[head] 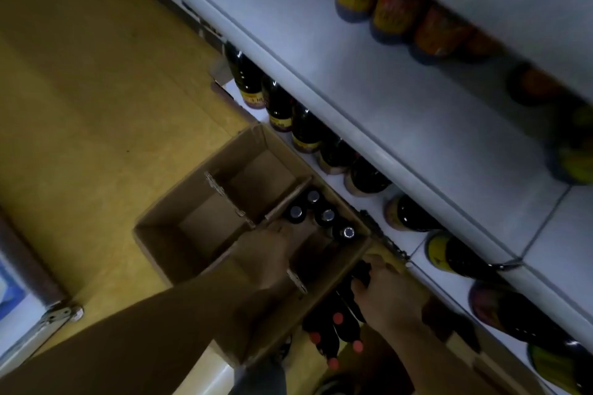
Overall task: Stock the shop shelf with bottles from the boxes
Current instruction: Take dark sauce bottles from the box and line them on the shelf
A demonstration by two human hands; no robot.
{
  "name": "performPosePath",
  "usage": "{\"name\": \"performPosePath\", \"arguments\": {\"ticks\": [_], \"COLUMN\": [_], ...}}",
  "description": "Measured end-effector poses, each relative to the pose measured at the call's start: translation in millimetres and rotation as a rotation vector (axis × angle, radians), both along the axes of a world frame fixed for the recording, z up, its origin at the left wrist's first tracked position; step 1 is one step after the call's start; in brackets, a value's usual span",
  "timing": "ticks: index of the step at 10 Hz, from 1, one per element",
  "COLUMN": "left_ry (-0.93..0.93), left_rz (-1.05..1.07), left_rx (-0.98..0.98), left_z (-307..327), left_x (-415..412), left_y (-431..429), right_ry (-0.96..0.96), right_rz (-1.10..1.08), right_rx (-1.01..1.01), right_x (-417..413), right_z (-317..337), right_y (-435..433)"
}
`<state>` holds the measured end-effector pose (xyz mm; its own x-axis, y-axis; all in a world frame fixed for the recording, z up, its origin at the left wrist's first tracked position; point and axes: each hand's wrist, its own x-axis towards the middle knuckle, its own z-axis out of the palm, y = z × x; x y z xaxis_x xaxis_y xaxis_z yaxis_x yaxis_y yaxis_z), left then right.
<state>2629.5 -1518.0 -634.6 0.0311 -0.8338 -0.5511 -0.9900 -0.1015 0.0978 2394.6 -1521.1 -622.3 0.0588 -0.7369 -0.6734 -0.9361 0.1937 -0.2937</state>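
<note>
Dimly, right hand [386, 295] fingers grip a dark bottle [361, 270]; left hand [272, 253] fingers in box [167, 250] unclear

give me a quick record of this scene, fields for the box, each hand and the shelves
box: open cardboard box on the floor, dividers inside, four capped bottles at its shelf-side end
left hand: the left hand reaches into the box; grip unclear
right hand: the right hand grips a dark bottle beside the box
lower shelf: the lower shelf holds a row of dark bottles
upper shelf: the upper shelf holds orange-labelled bottles
low down: red-capped bottles beside the box
</note>
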Motion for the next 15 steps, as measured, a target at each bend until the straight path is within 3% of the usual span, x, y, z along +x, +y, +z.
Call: {"name": "performPosePath", "arguments": {"ticks": [1, 3, 4, 7, 11, 15], "left_ry": [-0.067, 0.119, 0.127, 0.138, 0.057, 0.114], "left_rz": [-0.008, -0.028, 0.002, 0.033, -0.063, -0.128], "left_rx": [0.055, 0.115, 0.088, 0.08, 0.07, 0.033], "left_z": [-48, -129, -161, -200, -181, -61], "left_x": [-2, 10, 8, -3, 1, -2], "left_y": [-17, -43, -51, -72, -61, -15], "right_ry": [-0.014, 0.062, 0.081, 0.206, 0.228, 0.21], "right_rz": [-0.046, 0.0, -0.025, 0.089, 0.133, 0.231], "right_rx": [-0.012, -0.05, -0.048, -0.125, -0.179, -0.204], "right_x": [4, 10, 13, 25, 29, 40], "right_z": [-48, -138, -170, -212, -192, -56], "right_y": [-4, -27, -40, -61, -45, -17]}}
